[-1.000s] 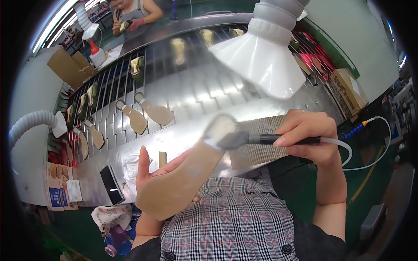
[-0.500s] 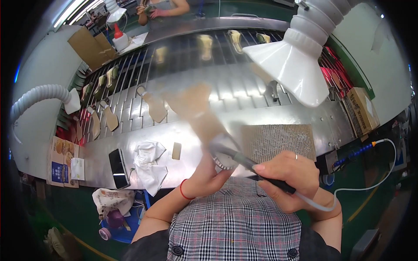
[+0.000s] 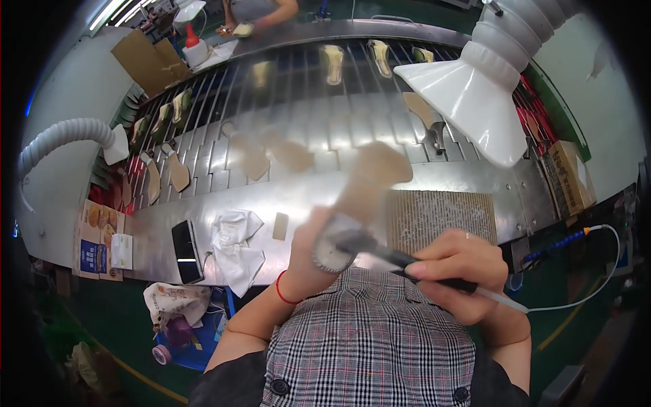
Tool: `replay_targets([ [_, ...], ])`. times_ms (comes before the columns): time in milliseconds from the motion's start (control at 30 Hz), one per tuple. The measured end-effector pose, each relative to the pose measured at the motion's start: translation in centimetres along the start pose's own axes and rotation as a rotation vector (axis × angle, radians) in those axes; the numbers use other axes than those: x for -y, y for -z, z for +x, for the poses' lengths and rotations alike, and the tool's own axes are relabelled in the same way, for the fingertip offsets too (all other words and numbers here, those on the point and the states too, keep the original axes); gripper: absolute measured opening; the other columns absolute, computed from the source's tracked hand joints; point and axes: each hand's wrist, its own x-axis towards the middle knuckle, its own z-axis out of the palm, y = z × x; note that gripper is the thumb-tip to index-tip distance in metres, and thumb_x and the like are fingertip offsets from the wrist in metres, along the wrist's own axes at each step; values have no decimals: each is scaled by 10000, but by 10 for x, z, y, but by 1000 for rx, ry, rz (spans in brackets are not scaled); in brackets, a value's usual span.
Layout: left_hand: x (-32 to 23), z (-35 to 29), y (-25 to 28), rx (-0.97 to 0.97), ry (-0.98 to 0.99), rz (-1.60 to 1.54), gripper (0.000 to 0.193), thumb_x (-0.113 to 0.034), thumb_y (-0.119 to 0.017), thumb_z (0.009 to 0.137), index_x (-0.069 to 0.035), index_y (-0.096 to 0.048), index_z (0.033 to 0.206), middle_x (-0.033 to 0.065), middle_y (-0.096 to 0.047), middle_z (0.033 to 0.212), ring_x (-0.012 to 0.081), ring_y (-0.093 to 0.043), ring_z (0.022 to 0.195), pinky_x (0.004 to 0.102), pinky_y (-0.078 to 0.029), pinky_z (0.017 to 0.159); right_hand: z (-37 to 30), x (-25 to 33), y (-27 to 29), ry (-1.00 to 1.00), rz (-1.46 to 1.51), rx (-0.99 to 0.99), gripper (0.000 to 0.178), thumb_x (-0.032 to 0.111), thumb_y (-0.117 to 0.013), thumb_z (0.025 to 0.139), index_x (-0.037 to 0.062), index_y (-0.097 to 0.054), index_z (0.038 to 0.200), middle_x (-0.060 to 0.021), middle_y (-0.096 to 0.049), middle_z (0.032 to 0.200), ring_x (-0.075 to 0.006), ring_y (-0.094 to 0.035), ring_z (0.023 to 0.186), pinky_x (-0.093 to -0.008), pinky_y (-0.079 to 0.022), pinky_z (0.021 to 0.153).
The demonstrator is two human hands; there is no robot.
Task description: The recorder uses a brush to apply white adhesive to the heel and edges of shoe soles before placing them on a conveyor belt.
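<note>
Low in front of me, my left hand [image 3: 302, 254] is closed round the heel end of a tan shoe sole [image 3: 378, 173], whose broad toe end points away and to the right. The sole is blurred by motion. Its heel end has a pale face with a ridged edge. My right hand [image 3: 464, 271] grips a black brush-like applicator [image 3: 397, 258] by its handle, with a clear hose [image 3: 559, 308] running off the back. The applicator's tip is over the pale heel end; blur hides whether it touches. A red band circles my left wrist.
A slatted metal conveyor [image 3: 217, 159] carries several soles and shoe parts. On the steel ledge lie a phone [image 3: 184, 251], a white cloth [image 3: 236, 241], a small tan block [image 3: 279, 226] and a corrugated board [image 3: 441, 217]. White hose hoods [image 3: 468, 102] overhang. A co-worker's arm [image 3: 274, 15] shows opposite.
The sole has swung from pointing up-left to pointing up-right. My left hand has tilted more upright, and the applicator has moved with the heel end. The view has shifted slightly.
</note>
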Motion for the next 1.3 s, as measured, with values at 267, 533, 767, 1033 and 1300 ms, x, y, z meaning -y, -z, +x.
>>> replay_targets([
  [267,-9,5,10,141,133,-72,311,-98,-819,762,2,-666,1015,71,-716,897,148,-671,781,269,-516,731,9,5,15,83,69,216,214,20,-759,706,37,-748,919,-103,-690,835,-243,-649,678,-318,-509,585],
  [533,-10,1,19,166,252,-234,347,-118,-846,741,-16,-702,1040,53,-731,942,125,-688,856,285,-529,807,6,16,19,102,-23,190,178,100,-781,697,133,-763,871,-90,-723,828,-214,-672,653,-302,-517,574],
  [767,-3,-4,23,192,251,-388,376,-57,-818,751,7,-667,1091,78,-713,968,137,-660,854,276,-530,772,-3,16,23,82,-211,80,283,57,-761,642,129,-755,916,-83,-716,857,-226,-662,667,-302,-525,581],
  [1033,-7,-9,31,175,341,-254,501,-96,-850,738,14,-627,1174,85,-713,1050,143,-678,942,266,-531,840,-10,8,26,90,-153,8,376,-2,-771,638,122,-756,993,-90,-712,914,-226,-660,703,-297,-529,602],
  [1300,-3,-3,33,74,452,-308,541,-88,-873,701,32,-623,1166,80,-692,1076,149,-659,964,281,-527,851,-17,-19,29,73,-18,-89,223,10,-763,712,76,-740,923,-116,-723,864,-234,-666,677,-309,-510,594],
])
